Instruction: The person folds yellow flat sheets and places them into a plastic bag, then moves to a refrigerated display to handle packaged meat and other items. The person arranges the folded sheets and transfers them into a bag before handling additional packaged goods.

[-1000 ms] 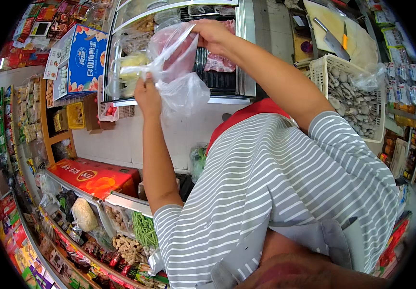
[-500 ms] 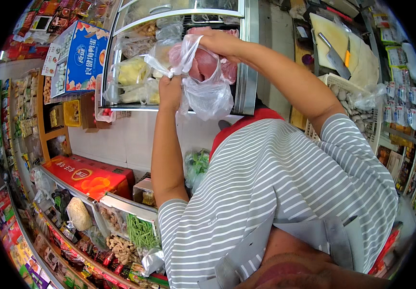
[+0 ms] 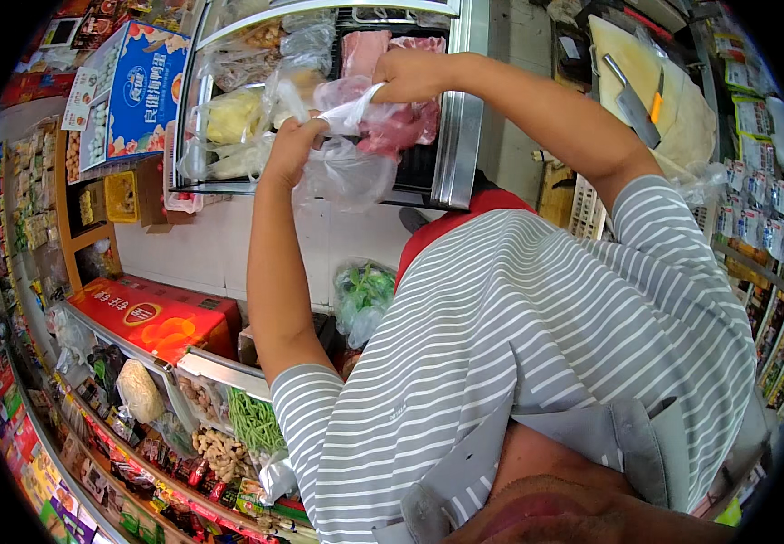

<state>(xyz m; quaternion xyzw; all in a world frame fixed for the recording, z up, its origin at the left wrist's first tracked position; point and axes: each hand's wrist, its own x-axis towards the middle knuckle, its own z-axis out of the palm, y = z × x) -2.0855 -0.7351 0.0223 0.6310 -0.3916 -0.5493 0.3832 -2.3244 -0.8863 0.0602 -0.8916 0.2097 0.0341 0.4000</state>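
Observation:
A thin clear plastic bag [image 3: 346,177] hangs over the front of a refrigerated display case [image 3: 457,150], its white rim pulled taut between my hands. My left hand [image 3: 292,150] is closed on one side of the rim. The other side is gripped by my right hand [image 3: 408,76], its fingers curled. Raw red meat [image 3: 392,134] shows beside and behind the bag; pink shows through the plastic, but I cannot tell how much meat is inside. Flat slabs of pale pink meat [image 3: 365,53] lie in the case beyond my right hand.
Bagged yellow food [image 3: 233,118] fills the case's left side. A blue egg carton [image 3: 145,91] stands left of it. A cleaver [image 3: 631,102] and an orange-handled knife [image 3: 657,96] lie on a cutting board [image 3: 614,45] at right. A red box [image 3: 156,317] sits lower left.
The bag's mouth, wider with meat showing in it before, is now drawn into a narrow taut band. My left hand has shifted left, away from my right hand.

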